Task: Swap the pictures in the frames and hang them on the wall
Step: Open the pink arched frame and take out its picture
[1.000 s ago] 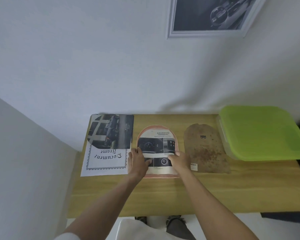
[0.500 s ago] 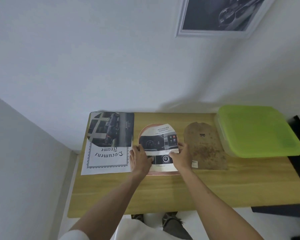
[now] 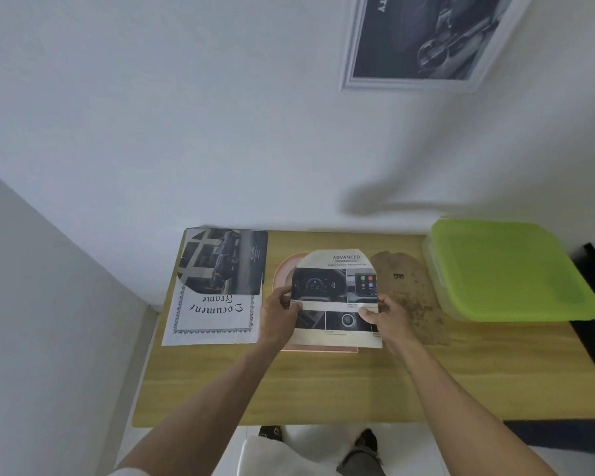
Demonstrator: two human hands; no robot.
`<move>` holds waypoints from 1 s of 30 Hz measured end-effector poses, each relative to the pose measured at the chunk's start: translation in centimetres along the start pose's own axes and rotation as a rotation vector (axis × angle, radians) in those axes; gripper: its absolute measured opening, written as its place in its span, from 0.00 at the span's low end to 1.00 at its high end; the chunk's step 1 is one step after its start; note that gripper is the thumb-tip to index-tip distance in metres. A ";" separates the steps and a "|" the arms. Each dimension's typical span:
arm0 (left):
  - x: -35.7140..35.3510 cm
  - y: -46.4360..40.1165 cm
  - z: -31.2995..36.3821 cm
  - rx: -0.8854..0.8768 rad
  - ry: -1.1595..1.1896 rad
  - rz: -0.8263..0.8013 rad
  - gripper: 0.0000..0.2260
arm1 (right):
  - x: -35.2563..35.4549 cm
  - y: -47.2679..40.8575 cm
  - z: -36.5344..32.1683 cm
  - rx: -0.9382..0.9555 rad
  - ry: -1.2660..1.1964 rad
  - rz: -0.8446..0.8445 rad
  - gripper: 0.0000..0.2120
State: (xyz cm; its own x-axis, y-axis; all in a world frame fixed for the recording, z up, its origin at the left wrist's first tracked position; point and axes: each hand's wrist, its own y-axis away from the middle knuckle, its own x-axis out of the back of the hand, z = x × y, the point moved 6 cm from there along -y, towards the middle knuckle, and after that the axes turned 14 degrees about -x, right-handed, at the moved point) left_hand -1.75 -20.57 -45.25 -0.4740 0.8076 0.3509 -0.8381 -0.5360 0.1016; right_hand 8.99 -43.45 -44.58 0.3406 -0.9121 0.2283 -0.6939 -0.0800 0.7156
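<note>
Table [image 3: 323,386], lower centre: pale wood-grain top, smooth, matt. Printed picture [image 3: 337,297], centre: thin paper with a slight sheen, lying over an arched pink frame [image 3: 284,269] of smooth finish; backing board [image 3: 409,297] to its right, brown fibreboard, rough and mottled. Document sheet [image 3: 213,317], centre left: matt white paper under a glossy car print [image 3: 224,261]; box lid [image 3: 509,269], right: smooth green plastic.

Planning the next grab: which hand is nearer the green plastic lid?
Right. The right hand holds the printed picture's side facing the green plastic lid; the left hand holds the far side.
</note>
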 end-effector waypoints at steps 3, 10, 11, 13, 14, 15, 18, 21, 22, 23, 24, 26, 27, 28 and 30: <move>-1.6 0.6 0.6 0.025 0.054 -0.078 0.15 | 2.3 -0.1 0.7 0.022 0.094 -0.022 0.18; -7.9 4.1 2.3 0.098 0.084 -0.228 0.11 | 9.8 -0.7 4.0 -0.021 0.237 -0.043 0.26; -9.2 4.8 2.6 0.118 0.087 -0.258 0.11 | 11.2 -0.6 4.5 -0.027 0.264 -0.052 0.26; -11.8 6.2 3.3 0.166 0.105 -0.317 0.10 | 14.1 -0.8 5.9 -0.046 0.301 -0.055 0.24; -13.1 6.8 3.5 0.188 0.108 -0.338 0.10 | 15.6 -0.8 6.6 -0.060 0.316 -0.056 0.23; -14.4 7.4 3.9 0.206 0.109 -0.358 0.09 | 17.0 -0.7 7.1 -0.077 0.334 -0.055 0.23; -18.7 9.1 4.9 0.241 0.126 -0.406 0.09 | 21.0 -1.0 8.7 -0.106 0.404 -0.044 0.25; -23.0 10.7 5.9 0.278 0.139 -0.441 0.09 | 24.9 -1.5 10.4 -0.137 0.442 -0.003 0.25; -24.4 11.1 6.0 0.293 0.138 -0.449 0.09 | 26.2 -1.7 11.0 -0.148 0.450 0.019 0.25; -25.7 11.5 6.2 0.306 0.133 -0.455 0.09 | 27.4 -1.7 11.4 -0.151 0.461 0.040 0.26; -27.0 11.8 6.3 0.315 0.123 -0.462 0.09 | 28.6 -1.7 11.7 -0.148 0.479 0.062 0.26; -29.6 12.3 6.6 0.320 0.095 -0.471 0.10 | 30.7 -1.8 12.2 -0.134 0.514 0.105 0.25; -30.8 12.4 6.9 0.315 0.081 -0.470 0.10 | 31.6 -2.0 12.4 -0.127 0.527 0.120 0.25; -31.9 12.5 7.3 0.310 0.067 -0.465 0.10 | 32.5 -2.3 12.6 -0.120 0.541 0.143 0.25; -33.7 12.7 7.7 0.316 0.025 -0.428 0.10 | 33.8 -2.9 12.8 -0.085 0.589 0.208 0.24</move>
State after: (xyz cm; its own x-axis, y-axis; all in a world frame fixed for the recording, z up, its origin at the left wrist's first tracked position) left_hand 5.66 -56.48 -48.61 -0.1170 0.9739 0.1945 -0.8377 -0.2020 0.5074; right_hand 14.44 -79.17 -47.37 0.5131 -0.5283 0.6765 -0.7387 0.1296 0.6615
